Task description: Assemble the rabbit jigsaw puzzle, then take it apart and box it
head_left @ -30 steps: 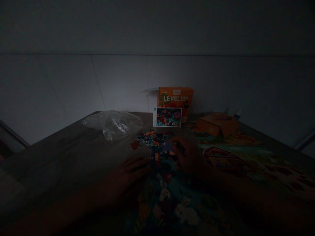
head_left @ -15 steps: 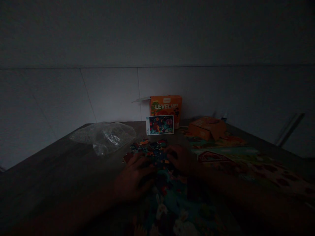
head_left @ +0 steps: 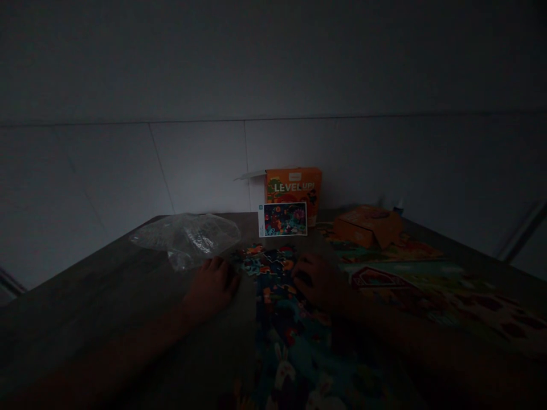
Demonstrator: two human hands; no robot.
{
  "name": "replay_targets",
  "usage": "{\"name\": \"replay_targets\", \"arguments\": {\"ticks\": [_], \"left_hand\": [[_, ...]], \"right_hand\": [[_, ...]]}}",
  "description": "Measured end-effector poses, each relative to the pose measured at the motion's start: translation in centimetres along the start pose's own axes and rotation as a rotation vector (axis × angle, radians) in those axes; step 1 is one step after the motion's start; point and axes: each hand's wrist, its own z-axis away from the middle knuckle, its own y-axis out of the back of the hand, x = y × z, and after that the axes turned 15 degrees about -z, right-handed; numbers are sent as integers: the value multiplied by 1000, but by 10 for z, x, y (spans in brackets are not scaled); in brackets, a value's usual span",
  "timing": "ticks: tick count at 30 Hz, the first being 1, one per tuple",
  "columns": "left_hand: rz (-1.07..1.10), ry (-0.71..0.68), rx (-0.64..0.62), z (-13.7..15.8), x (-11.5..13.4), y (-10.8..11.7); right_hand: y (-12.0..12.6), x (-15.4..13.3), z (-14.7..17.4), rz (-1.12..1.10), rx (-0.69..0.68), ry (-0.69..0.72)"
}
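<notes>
A dark blue jigsaw puzzle (head_left: 277, 307) with colourful animals and plants runs down the middle of the table towards me, partly joined. My left hand (head_left: 213, 285) rests on the table left of its upper part, fingers curled down; whatever lies under them is hidden. Near those fingertips are some light-blue patterned pieces (head_left: 252, 265). My right hand (head_left: 318, 279) lies at the puzzle's right edge, its fingers bent and the tips at the pieces. Dim light hides what the right fingers hold, if anything.
Behind the puzzle a picture card (head_left: 284, 220) leans on an upright orange box (head_left: 314, 196) with an open flap. A clear plastic bag (head_left: 188, 233) lies at the left. Another orange box (head_left: 367, 225) and a farm-pattern puzzle (head_left: 461, 302) are at the right.
My left hand has moved left, off the puzzle, uncovering its left edge. A dark reddish piece seen by that hand before is now out of sight. My right hand stays at the right edge.
</notes>
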Motion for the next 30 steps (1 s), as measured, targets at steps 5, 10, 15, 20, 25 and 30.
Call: {"name": "replay_targets", "arguments": {"ticks": [5, 10, 15, 20, 25, 30], "left_hand": [[71, 20, -9, 0, 1, 2], [131, -18, -16, -3, -2, -1], [103, 22, -36, -5, -6, -7], [-3, 68, 76, -3, -2, -1], [199, -441, 180, -16, 3, 6], [169, -311, 147, -25, 1, -5]], "right_hand": [[0, -1, 0, 2, -5, -8], [1, -5, 0, 39, 2, -7], [1, -7, -1, 45, 4, -19], [-1, -5, -2, 66, 2, -25], [-1, -7, -1, 59, 22, -12], [0, -6, -1, 73, 27, 8]]}}
